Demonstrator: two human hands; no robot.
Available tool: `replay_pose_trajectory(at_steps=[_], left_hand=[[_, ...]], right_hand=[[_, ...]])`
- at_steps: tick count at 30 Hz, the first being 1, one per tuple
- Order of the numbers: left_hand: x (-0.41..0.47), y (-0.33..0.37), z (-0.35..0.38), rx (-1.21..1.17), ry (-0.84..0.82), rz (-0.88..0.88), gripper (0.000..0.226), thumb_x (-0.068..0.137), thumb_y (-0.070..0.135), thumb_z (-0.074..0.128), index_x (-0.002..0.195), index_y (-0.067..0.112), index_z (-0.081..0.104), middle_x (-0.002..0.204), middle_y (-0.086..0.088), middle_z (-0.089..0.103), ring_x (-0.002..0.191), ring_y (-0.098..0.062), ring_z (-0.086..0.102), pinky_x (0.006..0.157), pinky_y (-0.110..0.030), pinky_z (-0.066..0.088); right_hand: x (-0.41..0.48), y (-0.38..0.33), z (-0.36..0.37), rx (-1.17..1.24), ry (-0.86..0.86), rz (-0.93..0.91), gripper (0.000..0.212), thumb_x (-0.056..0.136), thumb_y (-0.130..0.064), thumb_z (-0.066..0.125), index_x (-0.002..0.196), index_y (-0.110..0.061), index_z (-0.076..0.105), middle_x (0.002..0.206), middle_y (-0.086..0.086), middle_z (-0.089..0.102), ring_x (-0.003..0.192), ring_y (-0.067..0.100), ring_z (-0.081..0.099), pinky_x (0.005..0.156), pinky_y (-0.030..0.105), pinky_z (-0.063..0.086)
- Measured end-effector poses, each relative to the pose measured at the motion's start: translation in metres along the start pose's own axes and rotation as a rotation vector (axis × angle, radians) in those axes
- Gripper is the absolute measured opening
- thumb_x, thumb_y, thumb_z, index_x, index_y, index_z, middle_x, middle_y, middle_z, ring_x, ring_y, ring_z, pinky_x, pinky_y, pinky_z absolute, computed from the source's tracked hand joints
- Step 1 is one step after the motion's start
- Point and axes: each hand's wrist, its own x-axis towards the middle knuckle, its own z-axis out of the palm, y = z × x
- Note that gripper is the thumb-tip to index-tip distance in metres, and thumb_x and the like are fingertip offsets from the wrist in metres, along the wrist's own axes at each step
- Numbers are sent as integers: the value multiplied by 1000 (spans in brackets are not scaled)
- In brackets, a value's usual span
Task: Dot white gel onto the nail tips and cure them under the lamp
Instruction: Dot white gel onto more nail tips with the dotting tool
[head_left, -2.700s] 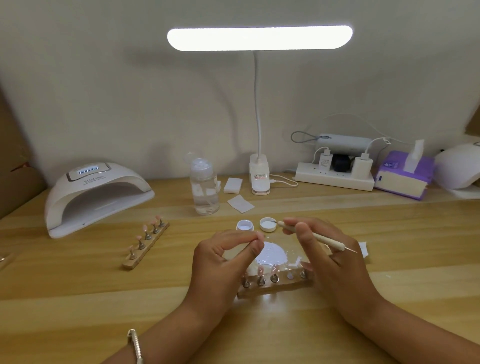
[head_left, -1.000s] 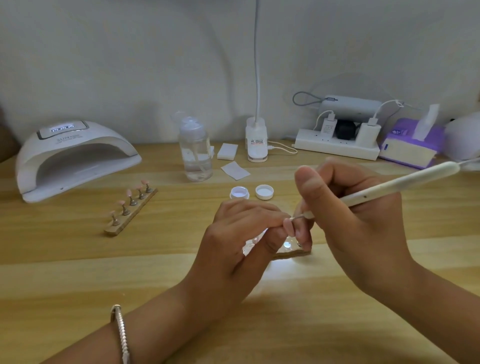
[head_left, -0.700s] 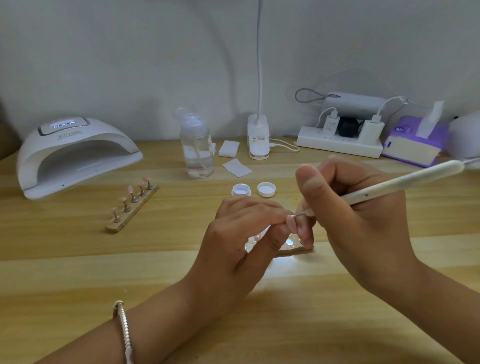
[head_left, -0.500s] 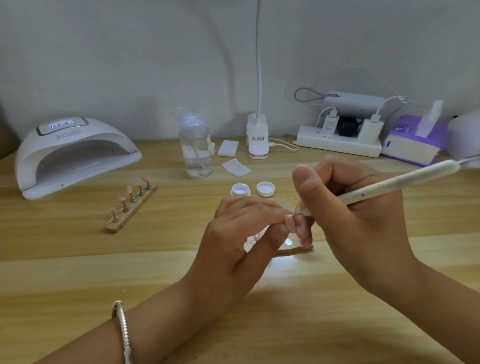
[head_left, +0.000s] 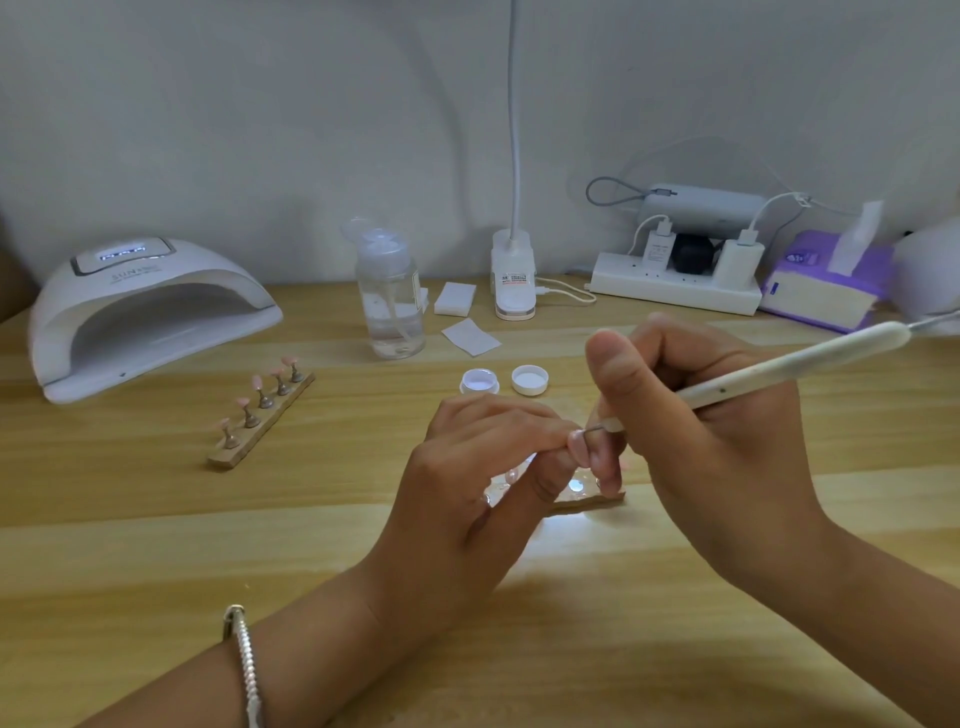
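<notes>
Pink nail tip (head_left: 577, 448) is up off the worktop (head_left: 156, 545), pinched between thumb and fingers of the left hand (head_left: 467, 483). The right hand (head_left: 701, 436) grips the white dotting tool (head_left: 779, 371) like a pen, metal point right at the tip's upper edge, touching it as far as I can tell. Wooden holder (head_left: 589, 501) lies just beneath. Open gel pot (head_left: 479, 381) and its lid (head_left: 529, 379) are at eleven o'clock, curing lamp (head_left: 140, 306) far out at ten.

Two holders (head_left: 262, 421) (head_left: 587, 502), five tips (head_left: 242, 401) on the one nearest the lamp (head_left: 145, 306), one pot (head_left: 479, 380), lid (head_left: 529, 379), bottle (head_left: 389, 306), tool (head_left: 779, 371).
</notes>
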Motion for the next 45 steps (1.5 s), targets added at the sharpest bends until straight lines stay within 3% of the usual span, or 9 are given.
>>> replay_pose_trajectory(at_steps=[9, 14, 29, 38, 42, 45], left_hand=[[0, -1, 1, -11, 19, 7, 21, 96, 19, 55, 89, 11, 74, 92, 9, 72, 101, -13, 68, 94, -47, 43], [0, -2, 1, -5, 19, 16, 20, 96, 18, 56, 90, 13, 73, 93, 10, 72, 101, -12, 67, 93, -45, 44], [1, -1, 0, 20, 4, 29, 20, 96, 20, 55, 90, 16, 74, 94, 12, 72, 101, -9, 67, 93, -44, 44], [2, 0, 0, 16, 12, 32, 20, 96, 20, 55, 89, 17, 74, 94, 14, 72, 101, -8, 67, 93, -46, 45], [2, -1, 1, -3, 35, 22, 18, 95, 19, 56, 90, 18, 74, 95, 20, 69, 101, -4, 66, 94, -43, 45], [1, -1, 0, -38, 48, -26, 16, 98, 18, 60, 93, 15, 75, 97, 16, 73, 100, -6, 67, 95, -44, 45]], right_hand=[[1, 0, 1, 17, 4, 9, 38, 94, -22, 57, 62, -3, 50, 43, 0, 55, 35, 17, 54, 44, 16, 42], [0, 1, 0, -16, 5, 13, 38, 95, -22, 62, 61, -7, 52, 45, -3, 55, 36, 17, 55, 40, 24, 46], [0, 3, -2, -37, -18, 16, 37, 96, -21, 61, 63, -7, 53, 46, -1, 57, 37, 17, 56, 40, 27, 48], [0, 3, -2, -23, -18, 17, 37, 93, -26, 59, 63, -5, 53, 45, 1, 56, 37, 17, 56, 42, 25, 47], [3, -1, -4, 40, 8, 8, 37, 94, -20, 58, 61, -5, 51, 44, -2, 53, 35, 15, 54, 43, 17, 42], [9, -5, -8, 71, 60, -2, 39, 95, -19, 59, 58, -9, 49, 47, -6, 49, 35, 15, 49, 40, 18, 38]])
